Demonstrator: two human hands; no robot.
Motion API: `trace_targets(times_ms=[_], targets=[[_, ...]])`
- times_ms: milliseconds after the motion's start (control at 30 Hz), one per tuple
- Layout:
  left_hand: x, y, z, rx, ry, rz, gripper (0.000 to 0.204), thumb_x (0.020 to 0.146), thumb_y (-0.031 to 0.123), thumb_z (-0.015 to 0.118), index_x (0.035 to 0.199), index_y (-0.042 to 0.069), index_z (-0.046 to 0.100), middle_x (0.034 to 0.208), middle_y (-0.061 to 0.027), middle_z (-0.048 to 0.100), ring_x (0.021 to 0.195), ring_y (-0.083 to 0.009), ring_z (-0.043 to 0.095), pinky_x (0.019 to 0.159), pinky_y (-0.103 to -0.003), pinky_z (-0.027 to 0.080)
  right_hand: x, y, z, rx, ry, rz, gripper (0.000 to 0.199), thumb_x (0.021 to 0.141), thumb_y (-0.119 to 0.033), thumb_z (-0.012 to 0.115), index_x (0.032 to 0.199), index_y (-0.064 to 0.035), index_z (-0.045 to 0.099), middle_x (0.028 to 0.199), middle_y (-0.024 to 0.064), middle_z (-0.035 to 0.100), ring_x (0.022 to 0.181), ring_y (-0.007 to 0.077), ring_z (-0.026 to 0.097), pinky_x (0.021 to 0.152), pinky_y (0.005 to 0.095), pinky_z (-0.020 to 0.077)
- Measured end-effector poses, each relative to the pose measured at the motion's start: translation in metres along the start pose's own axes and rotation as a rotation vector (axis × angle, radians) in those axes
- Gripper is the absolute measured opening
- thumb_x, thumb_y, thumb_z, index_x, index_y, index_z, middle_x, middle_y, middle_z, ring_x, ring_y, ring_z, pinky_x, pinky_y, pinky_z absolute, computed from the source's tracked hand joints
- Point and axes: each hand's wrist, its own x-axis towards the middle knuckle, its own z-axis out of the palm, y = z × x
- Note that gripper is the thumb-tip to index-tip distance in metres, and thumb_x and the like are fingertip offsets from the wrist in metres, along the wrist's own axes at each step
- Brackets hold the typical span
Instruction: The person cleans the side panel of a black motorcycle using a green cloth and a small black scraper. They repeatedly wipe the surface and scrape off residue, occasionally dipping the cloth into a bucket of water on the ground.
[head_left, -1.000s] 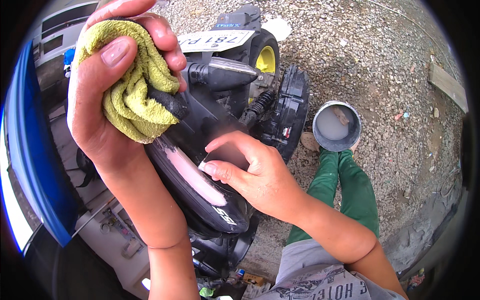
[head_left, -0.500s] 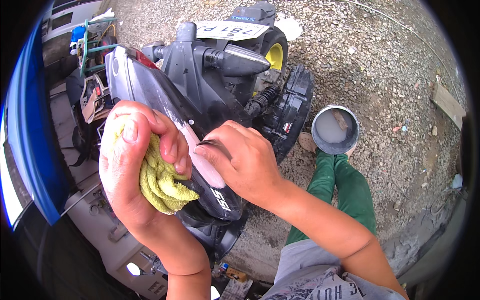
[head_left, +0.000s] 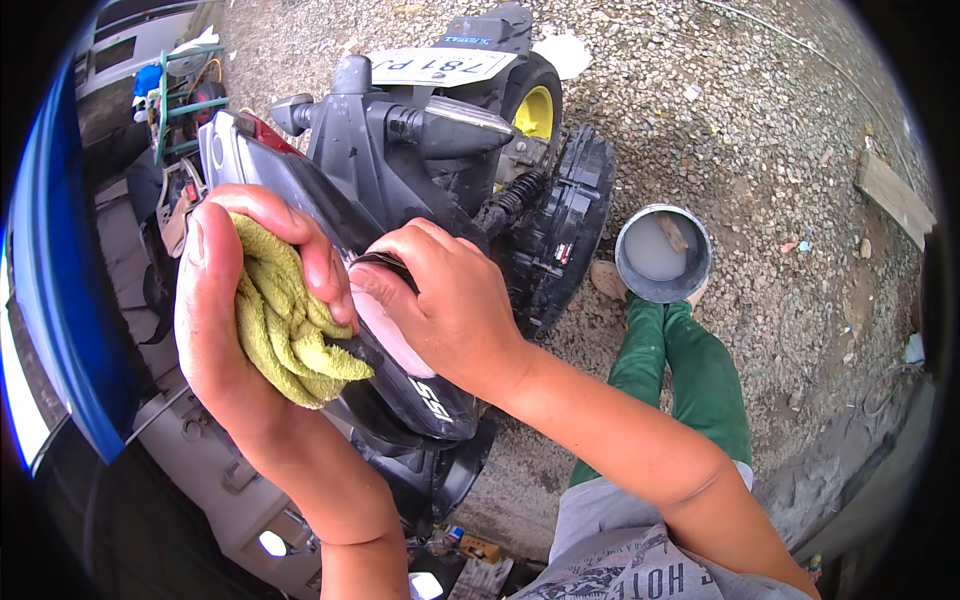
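Note:
My left hand (head_left: 222, 300) is wrapped round a crumpled yellow-green cloth (head_left: 290, 320), held over the side of a dark motor scooter (head_left: 350, 170). In my right hand (head_left: 450, 310) is a thin dark folded sheet that looks like sandpaper (head_left: 385, 262), pinched between thumb and fingers. That hand lies on the scooter's tail panel (head_left: 420, 400), over a smooth pinkish patch (head_left: 385, 330). My fingers hide part of the patch, and most of the sheet is under them.
Near my feet stands a round bucket (head_left: 622, 255) of cloudy grey water with a brownish block in it. The scooter's rear wheel (head_left: 535, 110) has a yellow rim. A wooden board (head_left: 893, 198) lies on the gravel at right; a blue panel (head_left: 75, 270) rises at left.
My right hand, with the dark sheet, has shifted left and slightly up along the panel. My left hand and the cloth have also moved left. The whole view has shifted slightly.

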Motion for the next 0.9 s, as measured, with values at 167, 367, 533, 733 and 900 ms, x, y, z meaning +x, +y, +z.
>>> trace_targets(times_ms=[167,367,533,733,900], targets=[[0.070,0.011,-0.014,0.051,-0.330,0.196,0.042,0.112,0.036,0.041,0.111,-0.001,0.060,0.087,-0.0127,0.061,0.071,-0.0186,0.061,0.059,-0.029,0.053,-0.019,-0.001,-0.008,0.052,-0.085,0.025,0.021,0.092,-0.022,0.076,0.093,-0.0043,0.065,0.082,0.0090,0.066,0.074,0.0318,0.066,0.067,0.0419,0.0469],[0.092,-0.005,-0.010,-0.094,-0.376,0.264,0.034,0.097,0.024,0.064,0.106,-0.008,0.063,0.082,-0.0183,0.069,0.070,-0.0221,0.069,0.064,-0.030,0.057,-0.012,-0.005,-0.002,-0.005,-0.081,0.004,0.018,0.088,-0.016,0.080,0.091,-0.0045,0.066,0.081,0.0083,0.066,0.070,0.0297,0.064,0.065,0.0412,0.0454],[0.083,-0.004,-0.007,-0.171,-0.389,0.211,0.033,0.093,0.020,0.069,0.107,-0.009,0.064,0.086,-0.0177,0.071,0.075,-0.0208,0.070,0.070,-0.031,0.058,0.000,0.000,-0.007,-0.053,-0.090,-0.110,0.018,0.086,-0.014,0.081,0.091,-0.0046,0.068,0.082,0.0084,0.066,0.069,0.0299,0.063,0.063,0.0409,0.0448],[0.087,-0.006,-0.007,0.040,-0.356,0.531,0.025,0.097,0.013,0.067,0.110,-0.009,0.068,0.090,-0.0147,0.071,0.080,-0.0206,0.069,0.074,-0.032,0.056,-0.016,-0.009,-0.010,-0.100,-0.135,0.029,0.015,0.086,-0.014,0.082,0.091,-0.0045,0.071,0.084,0.0104,0.069,0.071,0.0305,0.066,0.064,0.0374,0.0463],[0.100,-0.003,-0.019,-0.346,-0.607,0.339,0.023,0.100,0.013,0.067,0.110,-0.007,0.070,0.094,-0.0104,0.070,0.086,-0.0173,0.068,0.077,-0.030,0.054,0.027,-0.016,-0.001,-0.125,-0.078,-0.086,0.014,0.086,-0.012,0.081,0.090,-0.0042,0.071,0.081,0.0092,0.069,0.070,0.0270,0.066,0.065,0.0373,0.0459]])
